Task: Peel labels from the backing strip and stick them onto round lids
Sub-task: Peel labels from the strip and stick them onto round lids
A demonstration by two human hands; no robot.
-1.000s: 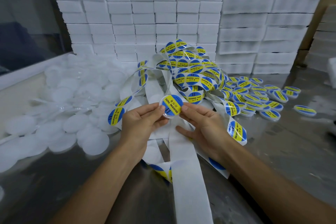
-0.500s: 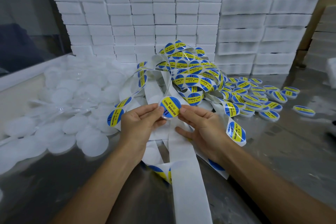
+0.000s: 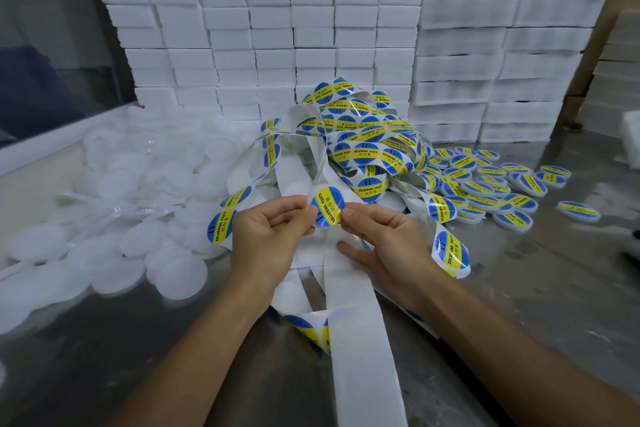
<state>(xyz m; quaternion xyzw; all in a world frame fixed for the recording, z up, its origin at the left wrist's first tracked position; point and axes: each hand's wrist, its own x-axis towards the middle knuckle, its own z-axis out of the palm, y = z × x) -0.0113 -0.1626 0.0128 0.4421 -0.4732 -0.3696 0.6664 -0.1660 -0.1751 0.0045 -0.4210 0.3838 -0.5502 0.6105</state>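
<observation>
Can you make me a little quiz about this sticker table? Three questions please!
1. True or false: both hands hold the same labelled lid.
2. On which side of the person do the plain white lids lie?
3. Finished lids lie on: A) the white boxes B) the metal table C) the floor.

Key: 1 true: left hand and right hand pinch it. 2 left. 3 B.

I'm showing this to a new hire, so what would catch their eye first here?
Probably the tangled heap of blue-and-yellow label strip at the table's centre, in front of a wall of stacked white blocks. Just below it, the left hand and right hand hold one labelled lid between them, with plain white lids piled left.
</observation>
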